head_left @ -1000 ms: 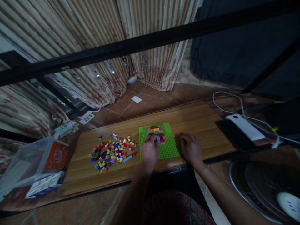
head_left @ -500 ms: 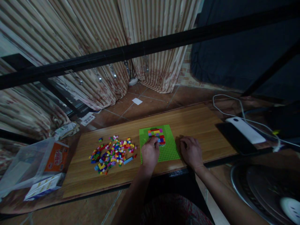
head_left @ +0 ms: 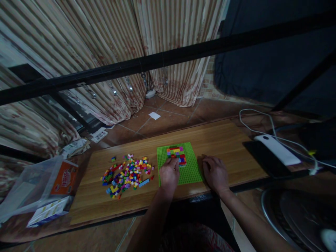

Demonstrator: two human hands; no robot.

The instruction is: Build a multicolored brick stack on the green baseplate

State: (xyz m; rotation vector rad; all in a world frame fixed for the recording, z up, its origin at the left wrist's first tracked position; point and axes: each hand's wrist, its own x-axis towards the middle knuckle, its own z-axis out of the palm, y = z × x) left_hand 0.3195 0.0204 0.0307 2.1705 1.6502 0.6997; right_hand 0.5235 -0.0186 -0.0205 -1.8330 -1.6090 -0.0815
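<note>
My left hand (head_left: 169, 174) reaches over the green studded baseplate (head_left: 190, 171). Its fingers are pinched together at the lower left side of a small, many-coloured build of toy bricks (head_left: 181, 154) on the plate. The fingertips cover whatever piece may be between them. Just right of the plate, my right hand (head_left: 215, 173) rests on the wooden board with its fingers curled in and nothing visible in them. Left of the plate lies a loose spread of small toy bricks (head_left: 131, 173) in many colours, with a longer light-blue brick (head_left: 144, 182) at its near right side.
A clear plastic box (head_left: 36, 183) with an orange label and a white carton (head_left: 49, 211) stand left of the wooden board (head_left: 89, 199). At the right end lie a black flat device (head_left: 265, 159), a white device (head_left: 278, 149) and a white cable (head_left: 248, 125). A black bar (head_left: 168, 58) crosses beyond.
The whole view has shifted slightly downward. My left hand stays at the brick build with its fingers closed, and the right hand still rests beside the plate.
</note>
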